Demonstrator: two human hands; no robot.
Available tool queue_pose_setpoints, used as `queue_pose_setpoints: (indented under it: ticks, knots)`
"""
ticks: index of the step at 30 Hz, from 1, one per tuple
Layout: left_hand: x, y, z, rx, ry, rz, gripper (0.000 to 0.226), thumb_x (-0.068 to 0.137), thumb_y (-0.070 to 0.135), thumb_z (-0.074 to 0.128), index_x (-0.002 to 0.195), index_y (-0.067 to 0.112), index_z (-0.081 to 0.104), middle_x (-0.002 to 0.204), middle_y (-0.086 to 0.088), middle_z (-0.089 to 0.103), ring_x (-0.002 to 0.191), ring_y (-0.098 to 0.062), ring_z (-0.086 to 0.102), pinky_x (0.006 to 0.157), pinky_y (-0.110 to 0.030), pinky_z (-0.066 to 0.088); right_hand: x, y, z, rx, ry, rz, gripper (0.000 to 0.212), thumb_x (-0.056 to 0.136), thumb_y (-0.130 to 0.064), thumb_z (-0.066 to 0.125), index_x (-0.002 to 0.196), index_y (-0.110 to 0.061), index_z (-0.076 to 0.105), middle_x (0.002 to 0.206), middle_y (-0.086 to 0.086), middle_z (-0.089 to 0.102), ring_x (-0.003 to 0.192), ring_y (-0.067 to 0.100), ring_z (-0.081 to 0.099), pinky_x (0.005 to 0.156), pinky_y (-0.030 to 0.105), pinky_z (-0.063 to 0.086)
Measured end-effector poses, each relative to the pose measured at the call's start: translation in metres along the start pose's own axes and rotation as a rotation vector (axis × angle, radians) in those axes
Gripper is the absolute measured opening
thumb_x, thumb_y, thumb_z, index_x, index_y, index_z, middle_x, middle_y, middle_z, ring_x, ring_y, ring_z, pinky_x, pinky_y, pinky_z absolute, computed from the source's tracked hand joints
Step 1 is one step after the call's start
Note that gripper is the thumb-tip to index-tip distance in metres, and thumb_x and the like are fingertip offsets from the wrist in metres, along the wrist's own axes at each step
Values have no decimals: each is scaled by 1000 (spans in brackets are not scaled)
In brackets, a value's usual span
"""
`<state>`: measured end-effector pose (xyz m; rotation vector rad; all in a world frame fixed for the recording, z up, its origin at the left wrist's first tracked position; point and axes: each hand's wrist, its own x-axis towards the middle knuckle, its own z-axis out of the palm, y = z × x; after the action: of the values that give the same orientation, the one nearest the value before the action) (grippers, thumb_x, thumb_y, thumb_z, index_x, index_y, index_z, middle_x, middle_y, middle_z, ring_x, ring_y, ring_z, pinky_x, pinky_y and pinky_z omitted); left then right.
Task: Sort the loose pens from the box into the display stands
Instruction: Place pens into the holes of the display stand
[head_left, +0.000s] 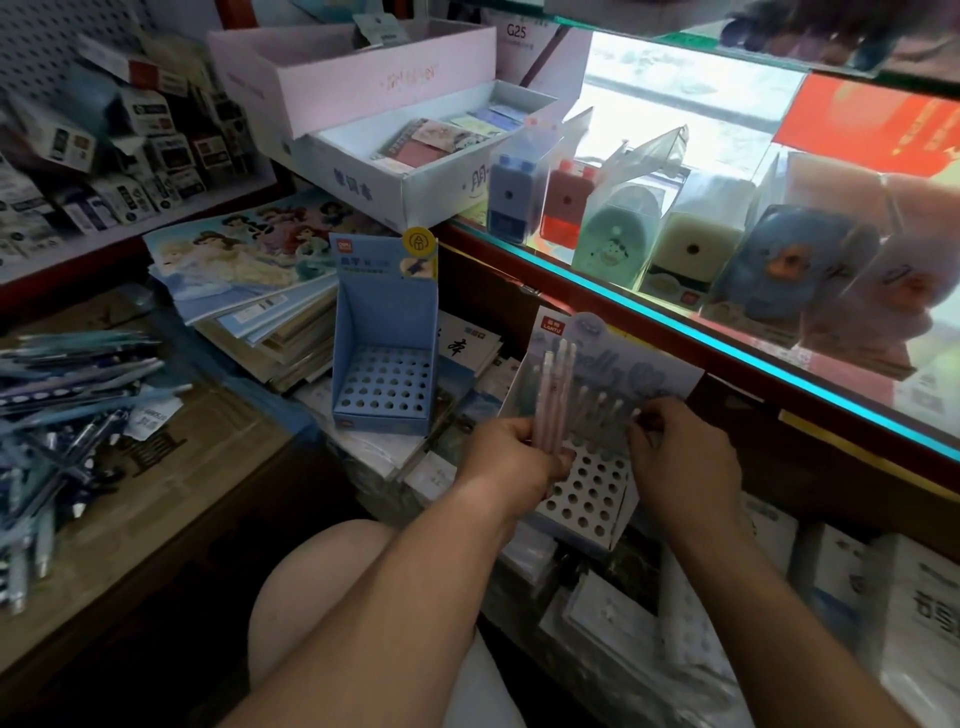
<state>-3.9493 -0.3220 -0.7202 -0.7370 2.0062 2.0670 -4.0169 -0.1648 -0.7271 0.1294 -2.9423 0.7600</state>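
L hand (511, 452) grips a bunch of pink pens (555, 395) upright over white stand (592, 488), 5 o'clock of ctr, while R hand (683, 449) pinches a standing pen (634, 415) in its back row; blue stand (382, 384) at 10 o'clock, loose pens (67, 405) at 9.

Boxed pencil sharpeners (691, 254) lined along the lit glass counter (675, 323), princess notebooks (244, 260) stacked below a pink carton (353, 78).
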Motion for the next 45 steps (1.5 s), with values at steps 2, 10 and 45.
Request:
queue_pose_setpoints:
  ticks: [2, 10, 45]
  knots:
    - [-1, 1, 0, -15, -24, -9, 32, 90, 3, 71, 120, 14, 67, 108, -6, 72, 100, -22, 71, 82, -31, 60, 4, -3, -5, -38, -51, 0, 8, 99, -29, 61, 103, -23, 65, 88, -8, 62, 73, 9, 57, 64, 29, 45]
    - [-6, 6, 4, 53, -241, -49, 23, 91, 6, 70, 110, 20, 69, 106, -3, 75, 100, -17, 73, 88, -35, 60, -9, -19, -34, 539, -85, -33, 9, 100, -35, 58, 101, -30, 66, 92, -15, 65, 79, -1, 62, 66, 20, 43]
    - [-7, 9, 1, -39, -15, 8, 19, 96, 9, 65, 107, 24, 63, 112, -8, 68, 104, -24, 69, 94, -45, 59, -8, 4, -17, 133, -47, 10, 27, 96, -20, 66, 120, -24, 54, 108, -7, 61, 93, 8, 57, 78, 28, 48]
